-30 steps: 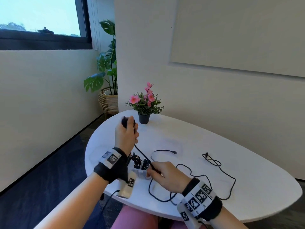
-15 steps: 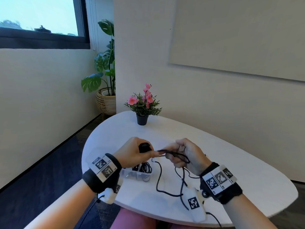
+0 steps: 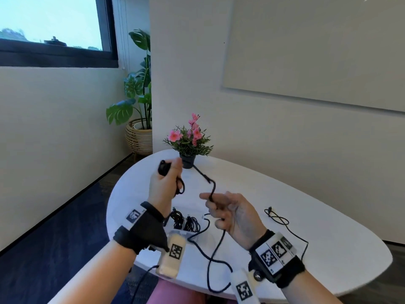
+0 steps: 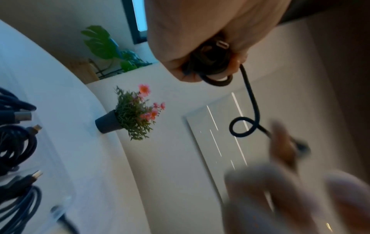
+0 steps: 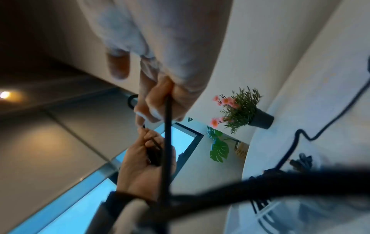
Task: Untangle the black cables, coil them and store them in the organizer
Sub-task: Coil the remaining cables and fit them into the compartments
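Head view: left hand grips a small cable coil above the table; right hand pinches the cable at 4 o'clock from it. Organizer sits near the front edge.

Left wrist view: fingers curl around the coil.

Right wrist view: fingers pinch the cable.

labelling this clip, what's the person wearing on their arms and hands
Both forearms are bare, with no sleeves or gloves. The left hand has a black fabric wrist wrap carrying white tags with black square-code markers. The right hand has a similar black band with larger marker tags. A cream block with a marker hangs below each wrist, and a thin black lead trails from the left one.
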`<move>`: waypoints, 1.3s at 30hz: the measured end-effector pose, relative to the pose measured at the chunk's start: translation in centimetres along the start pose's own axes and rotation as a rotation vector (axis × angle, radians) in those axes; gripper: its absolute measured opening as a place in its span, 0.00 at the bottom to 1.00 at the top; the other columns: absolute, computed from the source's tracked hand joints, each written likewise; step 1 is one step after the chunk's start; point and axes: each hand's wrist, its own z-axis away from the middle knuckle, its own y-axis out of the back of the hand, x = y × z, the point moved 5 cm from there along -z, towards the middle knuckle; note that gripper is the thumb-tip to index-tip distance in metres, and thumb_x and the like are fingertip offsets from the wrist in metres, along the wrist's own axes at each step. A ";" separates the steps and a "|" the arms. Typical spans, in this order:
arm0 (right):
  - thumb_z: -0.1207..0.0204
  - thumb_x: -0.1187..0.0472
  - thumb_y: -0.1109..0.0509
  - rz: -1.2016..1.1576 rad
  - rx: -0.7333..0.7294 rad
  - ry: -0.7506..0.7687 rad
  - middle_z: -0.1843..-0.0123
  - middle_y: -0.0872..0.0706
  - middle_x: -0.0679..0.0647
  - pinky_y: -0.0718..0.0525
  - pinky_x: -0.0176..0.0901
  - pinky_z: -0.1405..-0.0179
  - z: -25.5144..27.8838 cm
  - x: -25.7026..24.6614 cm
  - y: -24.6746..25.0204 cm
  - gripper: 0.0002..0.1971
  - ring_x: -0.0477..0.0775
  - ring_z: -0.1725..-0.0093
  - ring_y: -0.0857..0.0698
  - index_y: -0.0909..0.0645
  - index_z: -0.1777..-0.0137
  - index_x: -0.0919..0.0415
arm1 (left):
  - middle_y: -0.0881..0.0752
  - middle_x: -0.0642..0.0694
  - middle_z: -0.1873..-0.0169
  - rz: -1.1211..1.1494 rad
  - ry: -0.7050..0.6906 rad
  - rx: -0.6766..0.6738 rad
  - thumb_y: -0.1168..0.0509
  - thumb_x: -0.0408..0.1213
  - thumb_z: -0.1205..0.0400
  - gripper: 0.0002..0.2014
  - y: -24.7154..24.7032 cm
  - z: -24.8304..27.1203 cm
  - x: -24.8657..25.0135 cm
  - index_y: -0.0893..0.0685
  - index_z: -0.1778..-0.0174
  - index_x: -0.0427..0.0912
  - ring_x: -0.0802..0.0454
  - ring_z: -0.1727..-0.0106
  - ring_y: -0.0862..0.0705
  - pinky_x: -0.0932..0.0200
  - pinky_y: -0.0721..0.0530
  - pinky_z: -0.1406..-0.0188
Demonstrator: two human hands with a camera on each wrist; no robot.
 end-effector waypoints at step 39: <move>0.15 0.51 0.44 1.160 0.570 0.270 0.82 0.33 0.46 0.34 0.42 0.73 -3.3 -2.3 5.1 0.21 0.44 0.79 0.32 0.27 0.70 0.56 | 0.09 0.48 0.62 0.035 -0.004 -0.148 0.50 0.42 0.12 0.15 -0.9 0.7 3.4 0.22 0.57 0.41 0.47 0.52 0.10 0.49 0.19 0.42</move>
